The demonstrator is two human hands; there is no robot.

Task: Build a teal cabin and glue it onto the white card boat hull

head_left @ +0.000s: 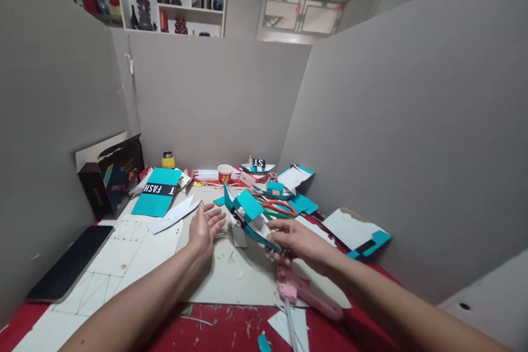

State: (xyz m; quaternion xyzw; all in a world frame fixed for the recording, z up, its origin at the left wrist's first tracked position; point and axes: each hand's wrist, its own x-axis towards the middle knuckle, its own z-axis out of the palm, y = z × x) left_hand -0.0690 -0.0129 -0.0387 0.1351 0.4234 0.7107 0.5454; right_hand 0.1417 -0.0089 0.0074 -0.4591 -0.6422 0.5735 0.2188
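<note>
My right hand (295, 240) grips one end of a small teal-and-white cardboard boat (247, 214), tilted above the white work sheet (223, 280). The boat has a teal roof piece over its middle and a black band on its side. To the left of it, my left hand (206, 225) is spread with the palm turned toward the boat, holding nothing. A pink glue gun (307, 294) with a glue stick in its back lies below my right hand. White cut paper strips (171, 217) are just beyond my left hand.
Two similar cardboard boats (275, 190) stand at the back, near a paper cup (225, 174) and orange-handled scissors (280, 208). Left are a teal card (157, 192), a black box (111, 176), a phone (70, 264) and a drawn pattern sheet (111, 256). Grey partitions (214, 99) enclose the table.
</note>
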